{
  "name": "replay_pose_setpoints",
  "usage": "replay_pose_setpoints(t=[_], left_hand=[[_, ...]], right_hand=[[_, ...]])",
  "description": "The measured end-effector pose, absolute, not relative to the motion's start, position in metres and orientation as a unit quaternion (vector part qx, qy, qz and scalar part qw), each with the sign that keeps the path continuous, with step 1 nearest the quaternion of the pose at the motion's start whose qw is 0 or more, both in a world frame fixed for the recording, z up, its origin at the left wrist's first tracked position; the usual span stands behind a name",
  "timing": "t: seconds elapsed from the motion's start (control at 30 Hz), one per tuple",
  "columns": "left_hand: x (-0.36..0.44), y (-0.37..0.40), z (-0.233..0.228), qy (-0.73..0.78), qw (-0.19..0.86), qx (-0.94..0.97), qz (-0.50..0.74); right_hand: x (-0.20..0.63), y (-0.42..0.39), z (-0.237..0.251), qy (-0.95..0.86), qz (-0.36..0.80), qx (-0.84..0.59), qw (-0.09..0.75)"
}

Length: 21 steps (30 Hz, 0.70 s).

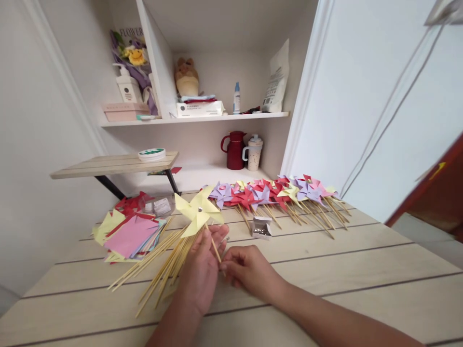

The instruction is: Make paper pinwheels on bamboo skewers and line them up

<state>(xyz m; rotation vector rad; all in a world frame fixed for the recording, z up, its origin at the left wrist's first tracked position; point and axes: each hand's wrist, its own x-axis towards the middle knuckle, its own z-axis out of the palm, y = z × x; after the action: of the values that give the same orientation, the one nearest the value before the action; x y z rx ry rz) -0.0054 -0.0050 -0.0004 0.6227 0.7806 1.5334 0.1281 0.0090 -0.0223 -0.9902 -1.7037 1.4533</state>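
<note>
Both the left hand (200, 270) and right hand (246, 270) pinch the yellow pinwheel (198, 212) by its stick. Plenty of finished pinwheels (275, 193) are lined up on the desk (361, 270), yet loose sticks (162, 265) and paper squares (128, 233) remain.

On the worktop (361, 270), the left hand (200, 270) and right hand (249, 270) meet near the front edge, with a pinwheel (198, 210) standing just above them. A bundle of sticks (159, 265) lies left of the left hand, and a stack of paper squares (128, 233) lies further left. A small box (261, 226) sits behind the hands. A row of finished pinwheels (278, 193) lies behind it towards the right. A jug (234, 150) and a cup (253, 153) stand side by side on the ledge under the shelf (195, 118).
</note>
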Motion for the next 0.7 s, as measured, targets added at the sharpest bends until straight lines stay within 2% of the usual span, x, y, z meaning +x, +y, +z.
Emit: replay_pose_setpoints(t=[0.37,0.6,0.7], left_hand=[[-0.005,-0.005,0.002,0.393,0.577,0.292,0.653],[-0.005,-0.011,0.000,0.435,0.602,0.410,0.529],[-0.006,-0.012,-0.001,0.450,0.580,0.447,0.511]], right_hand=[[0.126,0.007,-0.021,-0.626,0.613,-0.355,0.326],[0.132,0.008,-0.012,-0.629,0.596,-0.353,0.352],[0.134,0.010,-0.011,-0.635,0.587,-0.351,0.359]])
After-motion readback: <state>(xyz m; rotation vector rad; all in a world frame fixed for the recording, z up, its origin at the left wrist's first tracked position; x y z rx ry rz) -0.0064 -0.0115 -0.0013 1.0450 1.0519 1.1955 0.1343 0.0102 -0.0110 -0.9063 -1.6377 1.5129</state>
